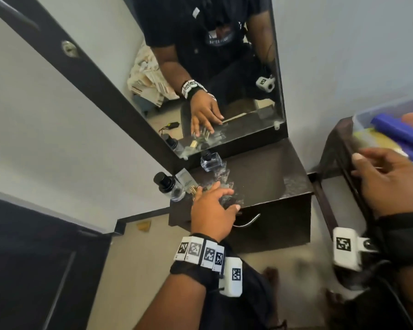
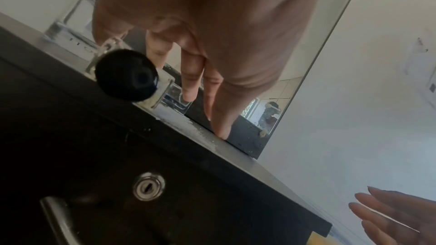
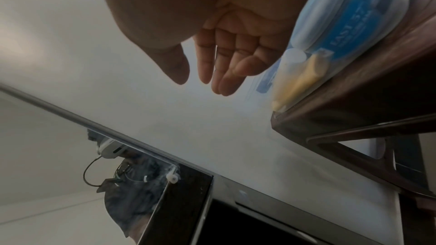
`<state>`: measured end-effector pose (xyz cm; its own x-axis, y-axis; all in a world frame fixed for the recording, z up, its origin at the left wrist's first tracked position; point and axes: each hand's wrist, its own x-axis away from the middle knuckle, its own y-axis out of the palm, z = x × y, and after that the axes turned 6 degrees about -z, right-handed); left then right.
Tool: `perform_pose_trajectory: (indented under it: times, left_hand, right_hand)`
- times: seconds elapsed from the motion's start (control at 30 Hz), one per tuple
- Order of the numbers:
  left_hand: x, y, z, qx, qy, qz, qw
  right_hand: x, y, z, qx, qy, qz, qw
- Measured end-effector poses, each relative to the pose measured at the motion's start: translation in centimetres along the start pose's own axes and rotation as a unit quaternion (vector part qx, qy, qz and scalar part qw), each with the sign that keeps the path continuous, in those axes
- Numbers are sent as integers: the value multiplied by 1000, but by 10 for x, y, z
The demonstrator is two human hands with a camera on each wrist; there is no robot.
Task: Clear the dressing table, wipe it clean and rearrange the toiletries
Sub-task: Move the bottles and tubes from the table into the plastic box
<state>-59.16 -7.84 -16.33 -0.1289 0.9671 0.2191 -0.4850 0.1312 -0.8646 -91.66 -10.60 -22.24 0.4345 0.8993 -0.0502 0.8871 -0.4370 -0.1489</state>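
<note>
The dark dressing table has a dusty top below a mirror. My left hand hovers over its front left corner with straight, spread fingers. Under it lies a clear glass bottle with a black cap, the cap pointing at the front edge. In the left wrist view my left hand has its fingertips down on the tabletop beyond the bottle. My right hand hangs in the air to the right, fingers relaxed and empty, as the right wrist view also shows for the right hand.
Against the mirror's left side stand a round black-capped bottle, a square glass bottle and a silver box. On a wooden side table at right, a clear container holds toiletries. The table front has a drawer handle.
</note>
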Motion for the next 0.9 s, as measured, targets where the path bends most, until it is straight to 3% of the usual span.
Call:
perform_pose_trajectory:
  times: [0.4,0.67,0.8,0.9]
  left_hand:
    - [-1,-14,-13,-22,22,67,997]
    - [3,-22,-11,102,-5,114,988]
    - [10,-23,-9,164,44,135,976]
    - [14,-20,1,280,90,130,947]
  right_hand:
    - [13,1,-17,20,4,-67,998]
    - [14,4,-15,10,1,-87,996]
    - [15,9,-15,-3,1,-96,995]
    - [21,17,-19,-23,-6,-122,992]
